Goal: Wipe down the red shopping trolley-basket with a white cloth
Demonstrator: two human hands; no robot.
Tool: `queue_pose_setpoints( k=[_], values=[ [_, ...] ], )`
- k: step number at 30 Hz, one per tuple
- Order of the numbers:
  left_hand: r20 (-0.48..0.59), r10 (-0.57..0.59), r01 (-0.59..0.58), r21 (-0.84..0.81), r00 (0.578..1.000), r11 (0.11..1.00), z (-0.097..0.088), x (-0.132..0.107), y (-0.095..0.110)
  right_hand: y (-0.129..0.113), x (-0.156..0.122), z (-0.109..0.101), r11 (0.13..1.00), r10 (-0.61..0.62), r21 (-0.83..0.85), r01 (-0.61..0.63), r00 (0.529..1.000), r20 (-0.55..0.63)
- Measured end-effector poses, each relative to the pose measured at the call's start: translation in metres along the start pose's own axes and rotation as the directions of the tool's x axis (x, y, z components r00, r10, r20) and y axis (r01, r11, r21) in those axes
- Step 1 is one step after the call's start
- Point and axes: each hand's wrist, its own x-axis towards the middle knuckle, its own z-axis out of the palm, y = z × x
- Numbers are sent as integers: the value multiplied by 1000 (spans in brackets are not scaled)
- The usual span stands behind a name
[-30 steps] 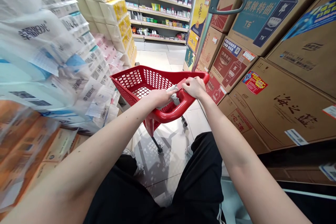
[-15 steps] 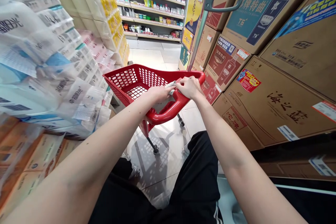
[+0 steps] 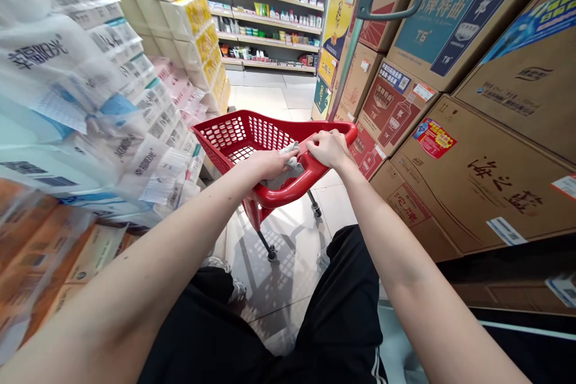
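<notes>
The red plastic shopping cart (image 3: 292, 129) stands upright just ahead of your knees, on the tiled floor (image 3: 258, 96) between the tissue packs (image 3: 150, 162) on your left and the liquor cartons (image 3: 504, 168) on your right. Your right hand (image 3: 330, 147) is curled over the right part of the handle (image 3: 288, 194), knuckles up, so it has a firm hold. Your left hand (image 3: 270, 163) holds a crumpled grey-white cloth (image 3: 294, 163), fingers laid over it; your thumb is hidden, so how tightly you pinch it cannot be told.

Expect the cart to feel light for its bulk, since the basket walls are perforated plastic, and stiff enough not to bend under your palms. The thick handle looks glossy, so it may slip a little under a loose hand; wrap your fingers right round the bar rather than resting on top. The casters (image 3: 272, 254) below could let the frame roll or swivel if you press off to one side, so hold the right part of the handle firmly as a brace.

The cloth should be soft, limp and hard to damage. Take it flat beneath several fingers, with its loose edges gathered in. Whether it is damp cannot be told.
</notes>
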Motion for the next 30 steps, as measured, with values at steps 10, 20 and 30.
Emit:
queue_pose_setpoints(
  k=[10, 20, 30],
  values=[
    [-86, 24, -28, -48, 996, 998, -3, 44, 17, 8, -2, 1, 1000, -13, -26, 12, 1000, -4],
    [-30, 80, -81, -37, 996, 996, 1, 40, 10, 15, -4, -2, 1000, 6, -20, -6, 1000, -14],
    [57, 47, -45, -34, 997, 998, -5, 19, 17, 15, -12, -6, 1000, 4, -24, -4, 1000, -8]
  ],
)
